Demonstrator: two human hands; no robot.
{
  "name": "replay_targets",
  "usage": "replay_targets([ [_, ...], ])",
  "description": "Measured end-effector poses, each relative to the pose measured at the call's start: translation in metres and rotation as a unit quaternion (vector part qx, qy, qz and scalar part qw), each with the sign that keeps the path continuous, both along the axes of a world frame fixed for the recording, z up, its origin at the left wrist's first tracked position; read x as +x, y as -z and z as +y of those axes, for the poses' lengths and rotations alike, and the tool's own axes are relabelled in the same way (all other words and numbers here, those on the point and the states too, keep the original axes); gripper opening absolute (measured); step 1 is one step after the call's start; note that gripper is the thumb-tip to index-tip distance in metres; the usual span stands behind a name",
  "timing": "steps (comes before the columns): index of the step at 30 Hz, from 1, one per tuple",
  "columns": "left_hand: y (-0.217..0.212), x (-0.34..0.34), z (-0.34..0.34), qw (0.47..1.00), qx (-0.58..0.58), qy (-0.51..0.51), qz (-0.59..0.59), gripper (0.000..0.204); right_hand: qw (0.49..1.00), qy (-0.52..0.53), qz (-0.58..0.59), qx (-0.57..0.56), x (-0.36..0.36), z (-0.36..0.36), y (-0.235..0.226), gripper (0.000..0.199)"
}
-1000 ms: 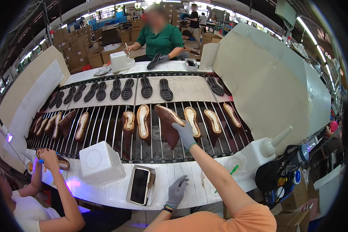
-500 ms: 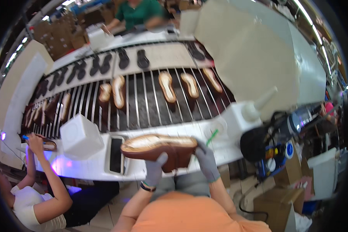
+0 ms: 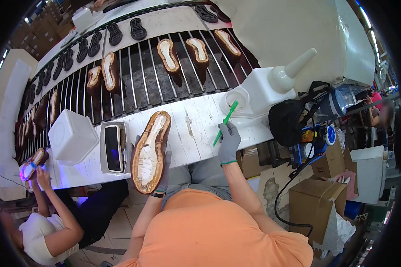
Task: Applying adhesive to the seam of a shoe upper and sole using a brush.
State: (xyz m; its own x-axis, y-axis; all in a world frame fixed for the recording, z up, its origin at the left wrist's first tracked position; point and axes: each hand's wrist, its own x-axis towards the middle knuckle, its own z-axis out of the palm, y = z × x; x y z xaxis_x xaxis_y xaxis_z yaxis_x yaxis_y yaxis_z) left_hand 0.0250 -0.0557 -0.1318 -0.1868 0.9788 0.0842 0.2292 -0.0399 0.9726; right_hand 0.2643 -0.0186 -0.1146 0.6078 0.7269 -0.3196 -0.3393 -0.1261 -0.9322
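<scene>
My left hand, in a grey glove, is closed round a brown shoe upper. The shoe's underside, with a white middle and a tan rim, faces up, and most of the fingers are hidden behind it. In my gloved right hand is a slim green brush, pinched between the fingers. Its upper end is over a small white cup, beside a white nozzle bottle. I cannot make out whether the brush touches anything inside the cup.
Past the white bench runs a roller rack with several upturned shoes; black soles lie beyond it. A phone in a tray and a white container stand left. Further left, a co-worker's hand brushes another shoe.
The shoe has swung from sideways to lengthwise and moved left, now only in my left hand. My right hand has left it and holds the green brush near the cup. The view has tilted down.
</scene>
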Motion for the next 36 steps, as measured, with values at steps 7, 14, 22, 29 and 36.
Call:
replay_targets([
  [7,0.005,-0.018,-0.014,0.828,-0.117,0.128,-0.534,0.065,0.987,-0.024,-0.149,0.056,0.044,-0.006,-0.05,0.027],
  [14,-0.023,-0.01,-0.011,0.974,-0.053,0.162,-0.146,0.064,0.751,-0.091,-0.63,-0.177,0.091,0.011,-0.073,0.027],
  [22,-0.042,-0.001,-0.013,0.941,0.024,0.095,0.323,0.082,0.621,-0.153,-0.711,-0.291,0.077,0.032,-0.087,0.021],
  [29,-0.039,0.004,-0.017,0.982,-0.01,0.086,0.167,0.072,0.88,-0.179,-0.424,-0.117,0.117,0.016,-0.049,0.024],
  [36,-0.066,0.0,-0.006,0.892,0.059,0.104,0.437,0.068,0.98,-0.188,0.028,-0.05,0.103,0.01,-0.041,0.029],
])
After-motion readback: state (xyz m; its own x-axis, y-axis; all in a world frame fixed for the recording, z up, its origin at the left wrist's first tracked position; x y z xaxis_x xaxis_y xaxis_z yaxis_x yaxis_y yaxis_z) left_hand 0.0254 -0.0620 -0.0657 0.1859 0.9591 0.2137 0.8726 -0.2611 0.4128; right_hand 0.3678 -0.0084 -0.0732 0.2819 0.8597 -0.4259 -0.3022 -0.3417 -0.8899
